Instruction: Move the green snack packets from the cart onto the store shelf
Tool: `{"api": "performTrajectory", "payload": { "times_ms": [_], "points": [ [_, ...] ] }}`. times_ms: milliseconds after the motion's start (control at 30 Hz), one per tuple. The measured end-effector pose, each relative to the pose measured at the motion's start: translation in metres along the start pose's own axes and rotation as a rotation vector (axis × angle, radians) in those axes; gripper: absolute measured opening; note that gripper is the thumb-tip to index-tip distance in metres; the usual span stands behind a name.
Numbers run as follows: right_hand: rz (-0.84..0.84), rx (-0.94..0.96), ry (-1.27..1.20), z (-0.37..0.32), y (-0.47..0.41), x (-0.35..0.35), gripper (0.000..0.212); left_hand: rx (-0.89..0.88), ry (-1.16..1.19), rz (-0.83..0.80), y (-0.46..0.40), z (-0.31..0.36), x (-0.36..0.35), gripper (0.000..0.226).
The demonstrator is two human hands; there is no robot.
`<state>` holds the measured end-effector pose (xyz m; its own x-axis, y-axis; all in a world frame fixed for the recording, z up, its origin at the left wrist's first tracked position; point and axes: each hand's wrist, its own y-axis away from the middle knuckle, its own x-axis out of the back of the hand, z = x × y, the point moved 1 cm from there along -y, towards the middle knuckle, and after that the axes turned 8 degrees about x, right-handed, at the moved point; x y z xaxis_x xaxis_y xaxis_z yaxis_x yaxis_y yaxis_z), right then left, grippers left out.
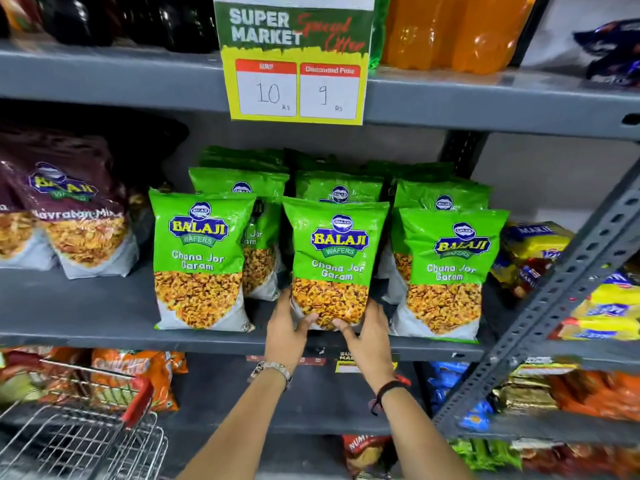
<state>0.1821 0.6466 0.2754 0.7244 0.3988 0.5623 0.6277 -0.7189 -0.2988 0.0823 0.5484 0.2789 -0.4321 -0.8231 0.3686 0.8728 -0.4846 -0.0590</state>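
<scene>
I see both of my bare hands on one green Balaji Chana Jor Garam packet [334,261], upright at the front centre of the grey store shelf [86,306]. My left hand [287,336] cups its lower left corner, thumb across the front; my right hand [369,336] presses the lower right corner, fingers curled around the edge. Both are clamped on this packet from opposite sides. A metal watch [272,370] sits on my left wrist, a dark band [389,388] on my right. More green packets stand just beside it, one to the left [201,261] and one to the right [450,271], with further rows behind. Maroon Navratan Mix bags [79,220] lie further left. A yellow price sign [294,60] hangs above. The wire cart [76,441] sits at the lower left.
</scene>
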Motion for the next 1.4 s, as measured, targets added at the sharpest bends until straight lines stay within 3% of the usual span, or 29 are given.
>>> {"api": "performTrajectory", "payload": {
  "times_ms": [200, 300, 433, 500, 600, 733, 800, 900, 1267, 1400],
  "points": [
    [-0.015, -0.018, -0.008, 0.007, -0.002, 0.011, 0.065, 0.001, 0.021, -0.001, 0.002, 0.007, -0.015, 0.059],
    [0.115, -0.048, 0.024, -0.001, 0.014, 0.009, 0.073, -0.079, -0.073, 0.009, 0.007, 0.007, -0.005, 0.057],
    [0.348, 0.165, 0.188, -0.026, 0.032, -0.006, 0.04, -0.355, -0.369, 0.139, 0.01, 0.001, 0.031, 0.048],
    [0.306, 0.293, 0.203, -0.043, 0.031, -0.021, 0.027, -0.367, -0.44, 0.24, 0.005, -0.007, 0.054, 0.046],
    [0.114, 0.35, 0.123, -0.071, 0.022, -0.052, 0.023, -0.243, -0.401, 0.385, -0.005, -0.024, 0.098, 0.046],
    [-0.17, 0.233, 0.021, -0.092, 0.005, -0.094, 0.046, -0.022, -0.245, 0.489, -0.024, -0.043, 0.144, 0.063],
    [-0.276, 0.151, -0.049, -0.101, 0.0, -0.115, 0.064, 0.09, -0.047, 0.361, -0.038, -0.056, 0.162, 0.053],
    [-0.339, 0.062, -0.06, -0.107, -0.002, -0.136, 0.072, 0.206, 0.125, 0.092, -0.049, -0.065, 0.17, 0.01],
    [-0.18, -0.025, -0.131, -0.083, 0.003, -0.117, 0.059, 0.177, 0.092, 0.026, -0.038, -0.056, 0.133, 0.014],
    [-0.175, -0.009, -0.177, -0.085, 0.008, -0.109, 0.067, 0.17, 0.07, 0.056, -0.03, -0.046, 0.126, 0.018]
  ]
}}
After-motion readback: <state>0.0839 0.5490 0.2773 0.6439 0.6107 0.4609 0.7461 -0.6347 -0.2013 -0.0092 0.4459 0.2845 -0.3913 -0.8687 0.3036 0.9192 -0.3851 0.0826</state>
